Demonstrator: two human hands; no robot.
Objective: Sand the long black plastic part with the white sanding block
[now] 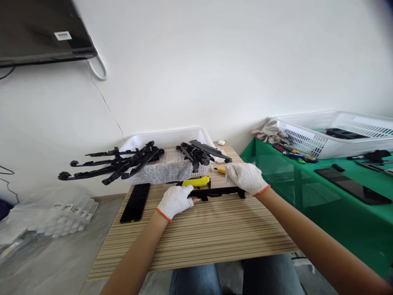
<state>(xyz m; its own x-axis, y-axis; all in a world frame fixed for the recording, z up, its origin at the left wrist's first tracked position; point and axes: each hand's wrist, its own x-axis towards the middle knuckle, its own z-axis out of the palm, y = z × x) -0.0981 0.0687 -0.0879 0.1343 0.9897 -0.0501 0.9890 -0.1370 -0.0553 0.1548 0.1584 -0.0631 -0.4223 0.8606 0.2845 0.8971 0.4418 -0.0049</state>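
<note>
Left hand (175,201), in a white knit glove, is closed around the left end of a black plastic trim strip (219,191); a bare fingertip shows below the strip. Right hand (247,178), also gloved, is curled over the strip's right end; can't tell whether it grips the strip or anything else. Strip lies crosswise between the hands, just above or on the wood-grain table (196,241); contact underneath unclear.

Yellow-handled tool (196,182) lies right behind the strip, near the left hand. A smaller yellow item (220,169) pokes out beside the right hand; held or lying loose, can't tell. Black phone (135,203) is left of the left hand. White basket (172,133) at the back carries a grey cloth (167,172) over its front edge, plus more black parts, a left bunch (135,160) and a right bunch (196,153).

Risks, as judged: strip could twist or slip if the left hold loosens, since knit gloves may slide on smooth plastic. Swinging it back could knock the yellow-handled tool. Bare fingertip could get scraped by a rough edge. Left bunch overhangs the basket's side, so a bump could tip pieces out.
</note>
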